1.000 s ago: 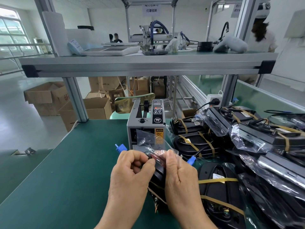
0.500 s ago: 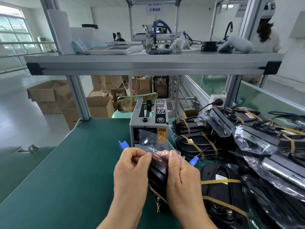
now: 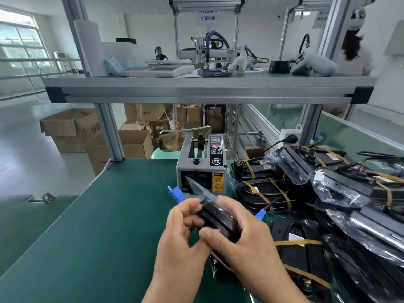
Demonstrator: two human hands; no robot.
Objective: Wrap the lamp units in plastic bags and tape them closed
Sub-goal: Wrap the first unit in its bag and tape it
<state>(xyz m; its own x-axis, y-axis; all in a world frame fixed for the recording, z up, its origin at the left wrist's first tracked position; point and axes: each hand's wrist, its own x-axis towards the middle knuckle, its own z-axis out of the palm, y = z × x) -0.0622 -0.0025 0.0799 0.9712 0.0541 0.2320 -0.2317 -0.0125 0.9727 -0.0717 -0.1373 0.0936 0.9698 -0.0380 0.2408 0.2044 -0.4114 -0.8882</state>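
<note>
Gripped between curled left hand [image 3: 181,230] and right hand [image 3: 244,243]: stiff black lamp unit [image 3: 215,217]. Slippery clear plastic bag [image 3: 197,188] loose above grip; probably safest squeezing hard edges.

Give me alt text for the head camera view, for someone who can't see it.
A left hand and right hand grip a bagged black lamp unit above a green workbench. A grey tape dispenser stands behind it; a pile of bagged, taped units lies to the right.
</note>
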